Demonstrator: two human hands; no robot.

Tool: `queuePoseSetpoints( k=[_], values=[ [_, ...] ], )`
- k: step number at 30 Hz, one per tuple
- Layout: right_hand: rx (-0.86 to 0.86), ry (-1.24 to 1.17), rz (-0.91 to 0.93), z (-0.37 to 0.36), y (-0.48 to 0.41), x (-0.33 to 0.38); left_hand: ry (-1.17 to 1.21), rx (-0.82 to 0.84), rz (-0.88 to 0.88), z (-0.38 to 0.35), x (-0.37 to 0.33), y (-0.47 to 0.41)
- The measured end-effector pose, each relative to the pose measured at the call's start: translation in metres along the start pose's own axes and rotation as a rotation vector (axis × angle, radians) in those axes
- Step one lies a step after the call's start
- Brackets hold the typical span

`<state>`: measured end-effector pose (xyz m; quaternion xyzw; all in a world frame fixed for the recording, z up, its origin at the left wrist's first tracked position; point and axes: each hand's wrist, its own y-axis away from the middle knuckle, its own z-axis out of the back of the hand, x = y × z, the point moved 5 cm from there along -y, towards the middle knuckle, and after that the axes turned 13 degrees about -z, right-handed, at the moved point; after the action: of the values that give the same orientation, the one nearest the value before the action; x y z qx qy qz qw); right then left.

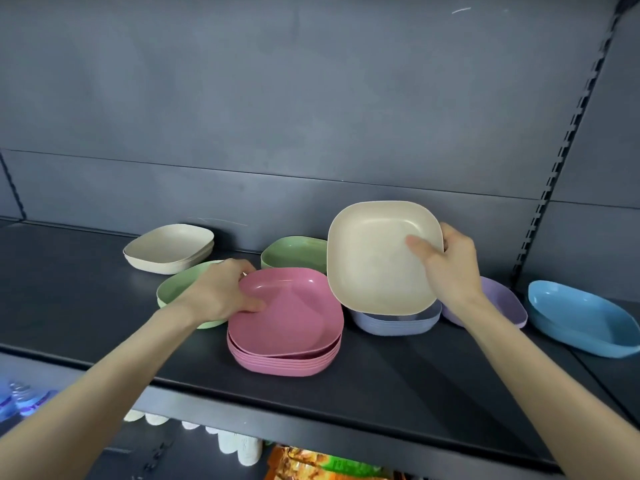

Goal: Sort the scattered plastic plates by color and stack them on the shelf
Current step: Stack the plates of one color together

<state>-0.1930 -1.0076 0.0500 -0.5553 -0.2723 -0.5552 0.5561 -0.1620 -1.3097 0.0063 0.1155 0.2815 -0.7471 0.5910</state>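
Fingers (419, 245) of the right hand (450, 268) pinch the right rim of a cream plate (374, 261), thumb in its well and the others hidden behind it. They hold it tilted up in the air above the grey-blue stack (394, 325). Those of the left hand (221, 289) curl round the far left corner of the top pink plate (294, 306), thumb pressed into its well. That plate sits askew on the pink stack (287, 367) near the front of the shelf (381, 393). Two steps seem to be in hand at once: seating a pink plate on its pile and taking a cream one to its own. The cream stack (169, 249) lies at the back left, well apart from the raised plate. The next move therefore probably calls for a carry leftward over the pink pile and the left arm, then a level lowering so the plate nests in the one beneath. The back green plate (294, 252) and the front green plate (180, 285) lie apart, not yet stacked. A lilac plate (498, 299) and blue plates (581, 317) lie to the right. The cream plate is a shallow rounded square of matt plastic with a raised rim, and it looks light and stiff.
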Motion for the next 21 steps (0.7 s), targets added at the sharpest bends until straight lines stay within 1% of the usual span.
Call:
queuePoseSetpoints(
  k=[4, 5, 6, 8, 9, 10, 12, 14, 18, 21],
  values=[
    [0.021, 0.004, 0.024, -0.014, -0.003, 0.006, -0.199, 0.120, -0.131, -0.005, -0.003, 0.000],
    [0.027, -0.001, 0.024, -0.018, -0.004, 0.008, -0.207, 0.103, -0.156, -0.006, -0.003, 0.000],
    [0.032, -0.003, 0.021, -0.024, -0.005, 0.011, -0.179, 0.037, -0.180, -0.003, -0.002, -0.001],
    [0.044, -0.007, 0.018, -0.038, -0.007, 0.020, -0.021, -0.209, -0.218, 0.011, -0.004, 0.000],
    [0.055, -0.009, 0.020, -0.047, -0.007, 0.026, 0.084, -0.295, -0.220, 0.019, -0.003, 0.000],
    [0.068, -0.007, 0.025, -0.058, -0.008, 0.032, 0.208, -0.324, -0.204, 0.026, 0.000, -0.001],
    [0.096, 0.008, 0.035, -0.083, -0.007, 0.046, 0.439, -0.285, -0.187, 0.036, 0.006, -0.005],
    [0.122, 0.035, 0.045, -0.114, -0.006, 0.060, 0.564, -0.248, -0.209, 0.048, 0.014, -0.011],
    [0.116, 0.077, 0.044, -0.177, -0.007, 0.082, 0.658, -0.349, -0.272, 0.084, 0.050, -0.021],
    [0.150, 0.110, -0.028, -0.224, -0.006, 0.091, 0.606, -0.369, -0.264, 0.114, 0.096, -0.030]
  ],
)
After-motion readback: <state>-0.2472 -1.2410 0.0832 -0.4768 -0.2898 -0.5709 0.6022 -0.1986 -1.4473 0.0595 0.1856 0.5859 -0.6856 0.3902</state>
